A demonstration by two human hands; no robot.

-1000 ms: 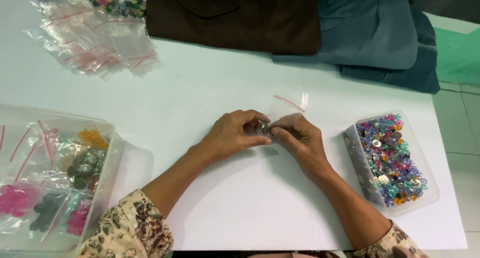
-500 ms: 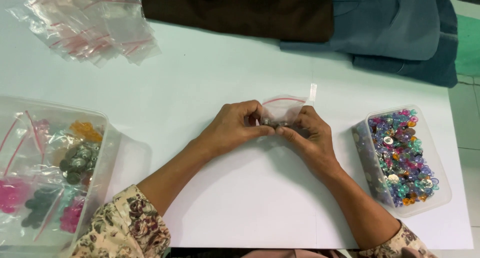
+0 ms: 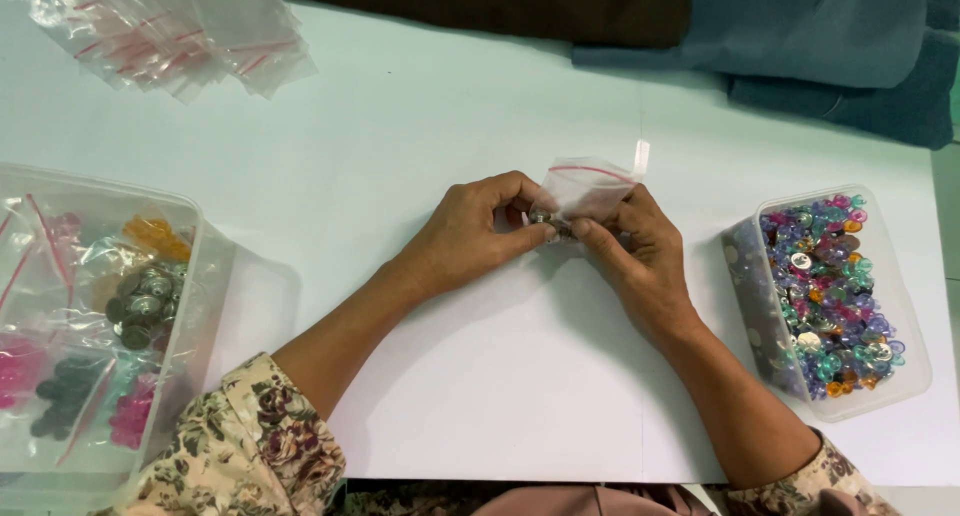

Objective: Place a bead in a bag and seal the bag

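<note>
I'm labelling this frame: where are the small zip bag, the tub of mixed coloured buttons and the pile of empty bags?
small zip bag (image 3: 590, 186), head view, clear upper part.
tub of mixed coloured buttons (image 3: 748, 276), head view, left wall.
pile of empty bags (image 3: 190, 31), head view, middle.

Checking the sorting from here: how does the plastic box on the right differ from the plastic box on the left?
The right box holds loose mixed-colour buttons; the left box holds buttons packed in small clear bags, grouped by colour. The right box is narrower and lies wholly in view; the left box is wider and cut off by the frame edge. Both are clear, open-topped and sit on the white table.
</note>
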